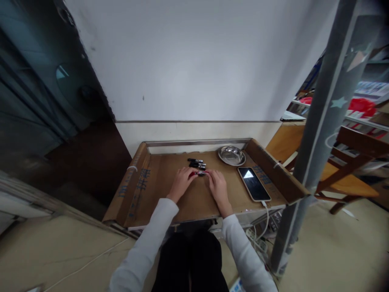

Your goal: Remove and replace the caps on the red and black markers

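Observation:
Between my hands is a small, slender red-and-silver item (201,173), too small to tell its kind. My left hand (183,179) pinches its left end with closed fingers, and my right hand (217,184) pinches the right end. The item lies crosswise, close to the cardboard surface. Just beyond my fingertips are several small black pieces with silver ends (197,164), lying roughly side by side. My fingertips partly cover the ends of the red-and-silver item.
Cardboard (158,202) lines the table, with raised sides left and right. A round metal dish (231,156) stands at the back right. Nearer is a phone (254,184) with a white charging cable (267,217). A grey post (322,101) and wooden chair (349,178) stand right.

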### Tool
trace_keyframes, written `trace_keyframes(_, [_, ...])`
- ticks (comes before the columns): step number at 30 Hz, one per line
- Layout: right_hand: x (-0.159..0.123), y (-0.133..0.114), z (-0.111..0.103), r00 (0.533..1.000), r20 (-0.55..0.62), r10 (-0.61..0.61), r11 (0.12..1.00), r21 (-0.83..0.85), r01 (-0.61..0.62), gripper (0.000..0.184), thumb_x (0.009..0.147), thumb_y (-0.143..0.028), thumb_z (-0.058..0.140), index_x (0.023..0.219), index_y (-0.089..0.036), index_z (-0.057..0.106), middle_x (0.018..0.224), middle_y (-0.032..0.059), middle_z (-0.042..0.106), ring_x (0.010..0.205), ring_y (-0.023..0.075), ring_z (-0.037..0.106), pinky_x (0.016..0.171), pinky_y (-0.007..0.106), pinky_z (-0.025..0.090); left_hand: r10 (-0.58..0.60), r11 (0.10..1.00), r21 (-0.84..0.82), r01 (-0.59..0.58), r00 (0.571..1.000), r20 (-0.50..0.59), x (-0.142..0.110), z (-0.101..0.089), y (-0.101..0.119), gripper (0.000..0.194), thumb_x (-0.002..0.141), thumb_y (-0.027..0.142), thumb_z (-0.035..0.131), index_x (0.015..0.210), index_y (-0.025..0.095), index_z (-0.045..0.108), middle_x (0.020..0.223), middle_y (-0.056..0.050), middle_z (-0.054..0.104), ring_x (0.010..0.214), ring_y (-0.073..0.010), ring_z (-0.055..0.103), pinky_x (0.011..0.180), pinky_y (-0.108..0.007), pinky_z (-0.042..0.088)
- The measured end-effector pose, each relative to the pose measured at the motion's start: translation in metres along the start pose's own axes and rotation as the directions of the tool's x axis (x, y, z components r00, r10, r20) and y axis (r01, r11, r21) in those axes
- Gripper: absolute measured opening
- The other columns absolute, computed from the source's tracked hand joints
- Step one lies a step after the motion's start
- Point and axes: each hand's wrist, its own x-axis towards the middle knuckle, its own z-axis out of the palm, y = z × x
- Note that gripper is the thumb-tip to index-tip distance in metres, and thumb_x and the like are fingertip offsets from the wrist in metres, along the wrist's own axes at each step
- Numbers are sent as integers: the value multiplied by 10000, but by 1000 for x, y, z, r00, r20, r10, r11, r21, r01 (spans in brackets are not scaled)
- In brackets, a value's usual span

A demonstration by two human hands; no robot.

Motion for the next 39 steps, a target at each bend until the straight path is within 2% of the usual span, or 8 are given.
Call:
trace_keyframes(5, [0,-5,4,975,163,-150,985,106,133,412,910,-188,335,1314,-232,407,1241,68,540,1132,179,497,973,369,406,10,1000,-29,-11,999,-47,-2,7,2,153,860,301,503,978,219,555,979,-14,636,915,-176,540,816,-321,368])
trace_keyframes(8, [1,-4,6,961,207,-184,977,144,156,461,903,-148,310,1345,-268,364,1298,42,499,1184,161,468,1008,362,393,-6,1000,-10,5,998,-59,-4,10,2,133,857,303,505,935,209,556,923,-19,633,865,-177,542,796,-319,380])
trace_keyframes(15, [1,-4,6,974,173,-147,980,155,120,407,892,-243,417,1298,-243,432,1244,63,547,1142,178,508,985,357,413,45,987,153,-44,999,-6,-3,3,3,155,895,281,427,960,207,547,953,-33,628,892,-182,526,784,-323,366])
trace_keyframes(21, [1,-3,5,995,98,-15,975,222,-7,257,885,-300,439,1084,-229,586,1054,53,641,990,168,587,899,322,457,93,977,190,-101,994,53,-4,4,7,172,895,286,427,979,220,562,962,-28,629,932,-185,516,800,-323,345])
trace_keyframes(27, [3,1,3,995,-21,94,971,221,-87,246,882,-300,428,1019,-200,606,1007,73,653,953,177,597,876,340,460,-19,994,103,22,999,-31,-1,-2,6,209,894,320,428,1009,240,583,1013,-26,632,958,-183,511,827,-332,328])
trace_keyframes(35, [2,-4,4,1000,7,16,985,172,-17,271,902,-257,371,1057,-214,589,1076,78,623,1043,177,554,932,356,428,28,997,74,-25,999,-40,1,-6,8,227,894,344,424,1033,259,582,1021,-7,641,973,-173,515,834,-329,313])
trace_keyframes(37, [1,-7,6,999,37,-14,985,170,7,320,907,-242,340,1155,-213,540,1153,87,589,1099,179,525,961,368,408,30,998,54,-26,998,-59,1,-2,11,231,898,343,414,1036,255,577,1023,-8,643,974,-172,518,835,-327,315])
trace_keyframes(39, [2,-9,8,992,99,-78,982,182,59,424,900,-228,338,1321,-199,383,1297,102,487,1196,179,452,1002,373,376,12,999,34,-10,996,-84,2,1,14,230,900,342,411,1031,243,573,1019,-12,645,959,-169,525,835,-323,321])
